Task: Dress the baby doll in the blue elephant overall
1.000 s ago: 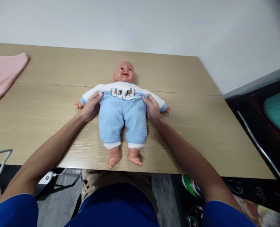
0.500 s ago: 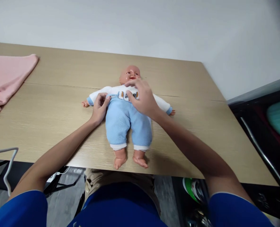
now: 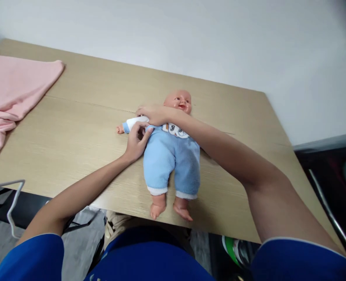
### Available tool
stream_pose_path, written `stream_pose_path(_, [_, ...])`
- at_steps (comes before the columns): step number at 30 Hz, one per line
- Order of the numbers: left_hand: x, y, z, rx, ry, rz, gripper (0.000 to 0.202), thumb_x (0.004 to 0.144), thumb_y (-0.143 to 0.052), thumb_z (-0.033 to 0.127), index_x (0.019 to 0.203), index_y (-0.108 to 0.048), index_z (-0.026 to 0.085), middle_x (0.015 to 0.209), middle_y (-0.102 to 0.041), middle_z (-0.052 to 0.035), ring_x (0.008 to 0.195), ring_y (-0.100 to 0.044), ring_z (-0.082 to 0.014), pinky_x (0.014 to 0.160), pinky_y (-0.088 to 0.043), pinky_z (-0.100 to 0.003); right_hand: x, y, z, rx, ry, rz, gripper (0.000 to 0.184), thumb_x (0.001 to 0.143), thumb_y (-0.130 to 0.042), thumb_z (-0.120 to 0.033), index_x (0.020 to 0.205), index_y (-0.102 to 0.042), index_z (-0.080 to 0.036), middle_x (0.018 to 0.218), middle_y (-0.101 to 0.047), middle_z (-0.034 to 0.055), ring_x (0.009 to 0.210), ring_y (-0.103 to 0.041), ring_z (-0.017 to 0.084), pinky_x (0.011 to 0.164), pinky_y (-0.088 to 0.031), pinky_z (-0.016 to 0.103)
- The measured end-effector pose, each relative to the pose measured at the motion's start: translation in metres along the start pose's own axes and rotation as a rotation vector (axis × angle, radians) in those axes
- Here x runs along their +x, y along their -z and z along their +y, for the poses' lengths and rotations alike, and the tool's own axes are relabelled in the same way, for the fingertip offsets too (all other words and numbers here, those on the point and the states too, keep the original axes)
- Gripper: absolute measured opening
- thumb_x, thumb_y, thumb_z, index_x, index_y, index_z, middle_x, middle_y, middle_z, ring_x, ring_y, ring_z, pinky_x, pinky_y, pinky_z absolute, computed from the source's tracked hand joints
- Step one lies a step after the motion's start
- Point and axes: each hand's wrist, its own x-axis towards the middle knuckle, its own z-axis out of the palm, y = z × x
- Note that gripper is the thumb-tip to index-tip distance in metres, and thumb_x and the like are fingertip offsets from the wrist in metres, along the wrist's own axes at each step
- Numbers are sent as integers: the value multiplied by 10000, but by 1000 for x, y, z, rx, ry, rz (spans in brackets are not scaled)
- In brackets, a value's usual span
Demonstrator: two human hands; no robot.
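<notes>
A baby doll (image 3: 180,99) lies face up on the table, feet toward me. It wears a white top (image 3: 137,120) with an animal face on the chest and light blue pants (image 3: 173,160) with white cuffs. My left hand (image 3: 138,140) is at the doll's side on the left, thumb and fingers closed on the pants' waistband. Reaching across the doll's chest, my right hand (image 3: 154,114) has its fingers curled down over the top near the shoulder. Its fingertips are partly hidden. My right forearm covers the doll's other arm.
A pink cloth (image 3: 20,86) lies on the left of the wooden table (image 3: 87,128). A white wall (image 3: 173,39) rises behind. A white bent tube (image 3: 15,203) stands at the front left. Dark furniture (image 3: 327,179) borders the right side.
My right hand has moved left across the doll's chest to the shoulder near my left hand. My left hand stays at the waistband. The view has shifted, so the doll appears further right.
</notes>
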Motion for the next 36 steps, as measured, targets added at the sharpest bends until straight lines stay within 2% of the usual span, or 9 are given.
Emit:
stream_pose_path(3, [-2, 1, 1, 30, -154, -17, 328, 1153, -729, 552, 1117, -696, 228, 994, -707, -25, 825, -594, -163, 799, -522, -312, -19, 0, -12, 10, -21, 80, 284, 907, -718, -288, 1174, -761, -199, 1248, -790, 133, 1148, -712, 300, 1049, -564, 446])
stream_pose_path(9, [-9, 5, 7, 234, -438, -52, 126, 1167, -736, 366, 1184, -726, 241, 981, -764, -22, 854, -672, -185, 870, -547, -373, -45, -1, -20, 378, -156, 277, 369, 881, -693, -282, 1248, -717, -257, 1289, -772, 88, 1201, -703, 287, 1076, -593, 427])
stream_pose_path(13, [-13, 9, 4, 380, -590, 158, 132, 1129, -786, 382, 1203, -790, 273, 1162, -678, -76, 1078, -688, -245, 998, -553, -436, -50, 1, -19, 573, -222, 349, 379, 804, -762, -271, 1182, -727, -270, 1319, -793, 78, 1236, -716, 288, 1125, -594, 432])
stream_pose_path(17, [-12, 12, -4, 364, -663, 319, 151, 1114, -781, 430, 1200, -770, 307, 1246, -542, -91, 1120, -631, -266, 998, -550, -460, -53, 5, -24, 603, -253, 343, 317, 785, -732, -227, 1097, -748, -282, 1382, -816, 71, 1358, -698, 299, 1206, -569, 466])
stream_pose_path(20, [-8, 9, -7, 187, -533, 244, 205, 1172, -650, 512, 1238, -650, 319, 1263, -603, -93, 1195, -654, -287, 1081, -558, -514, -55, 9, -26, 586, -236, 297, 295, 802, -722, -231, 1085, -791, -274, 1347, -835, 88, 1367, -710, 302, 1220, -566, 480])
stream_pose_path(24, [-3, 2, -4, -71, -199, 203, 310, 1196, -601, 602, 1237, -576, 295, 1191, -670, -76, 1091, -697, -226, 989, -597, -400, -61, 12, -28, 501, -172, 236, 351, 880, -716, -294, 1206, -843, -274, 1380, -832, 91, 1370, -718, 308, 1237, -566, 503])
stream_pose_path(29, [2, 4, -2, -35, -15, 235, 430, 1119, -717, 690, 1170, -646, 269, 1232, -664, -74, 1188, -679, -227, 982, -590, -341, -89, 6, -50, 215, -264, 416, 428, 1058, -643, -455, 1382, -797, -221, 1511, -779, 142, 1396, -702, 315, 1259, -536, 519])
stream_pose_path(33, [7, 6, -6, -66, 114, 205, 496, 1111, -682, 757, 1167, -631, 267, 1178, -707, -65, 1134, -713, -223, 1027, -602, -371, -118, -4, -81, 76, -345, 439, 396, 1092, -632, -575, 1094, -796, -215, 1181, -844, 125, 1120, -738, 304, 1074, -555, 466])
stream_pose_path(36, [15, 8, -10, -122, 162, 192, 546, 1075, -703, 804, 1147, -611, 270, 1032, -705, -31, 969, -709, -199, 913, -600, -343, -128, -12, -91, 105, -354, 421, 350, 1049, -691, -583, 1013, -722, -237, 1032, -794, 69, 972, -695, 263, 945, -530, 412])
